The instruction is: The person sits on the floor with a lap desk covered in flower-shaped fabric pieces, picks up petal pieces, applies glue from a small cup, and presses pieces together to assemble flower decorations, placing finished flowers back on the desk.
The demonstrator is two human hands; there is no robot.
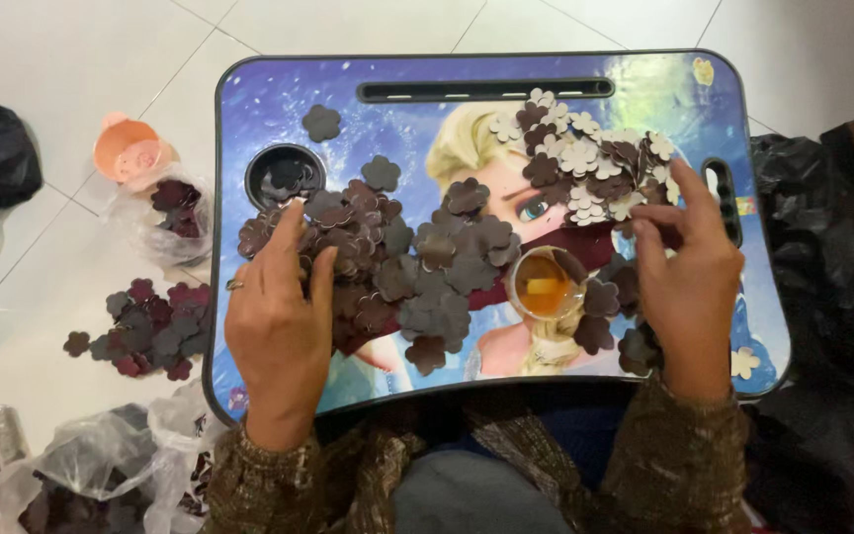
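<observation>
Here your left hand (279, 307) lies flat on the dark flower pile (397, 267) in the middle of the lap tray (279, 89), fingers spread and loosely stretched, the tips pressing on flowers just below the tray's round cup well (285, 176). It grips nothing that shows; the flowers sit under and ahead of the fingers. Your right hand (689, 272) is at the tray's right side, fingers curled inward at the lower edge of the pale flower heap (585, 158). The thumb and forefinger seem pinched together there, but you cannot tell whether a flower is between them, since the hand covers the spot. A small glue cup (546, 285) with amber fluid stands between your hands, just right of the dark pile. Left of the tray, more dark flowers (150, 326) lie loose on the floor, beside a clear bag (175, 213) and an orange cup (130, 148). Plastic bags (81, 475) at the tray's lower left are cut off by the frame, their contents hard to make out.
</observation>
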